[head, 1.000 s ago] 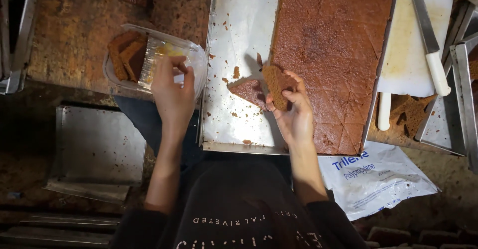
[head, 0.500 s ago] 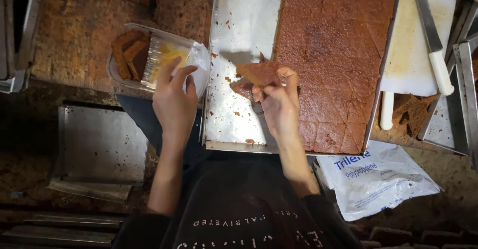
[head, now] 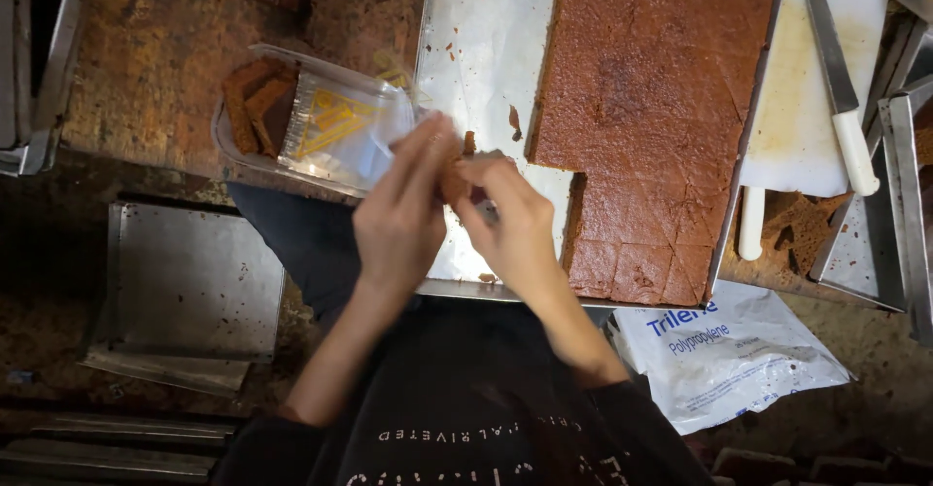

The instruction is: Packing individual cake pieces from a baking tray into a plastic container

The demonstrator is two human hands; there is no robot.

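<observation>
Over the metal tray [head: 476,49], both hands, left hand [head: 403,219] and right hand [head: 510,224], apparently pinch one brown cake piece [head: 455,185].

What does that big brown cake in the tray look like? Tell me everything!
The brown sheet cake is a flat slab lying in a metal baking tray, filling its right part. Its top looks reddish-brown and slightly crumbly, scored with straight cut lines into squares. A rectangular section is missing at its lower left corner. The tray's left part is bare, with scattered crumbs. No hand touches the slab.

Dim warm light, tray [head: 466,49] glare, hands slightly blurred
</observation>
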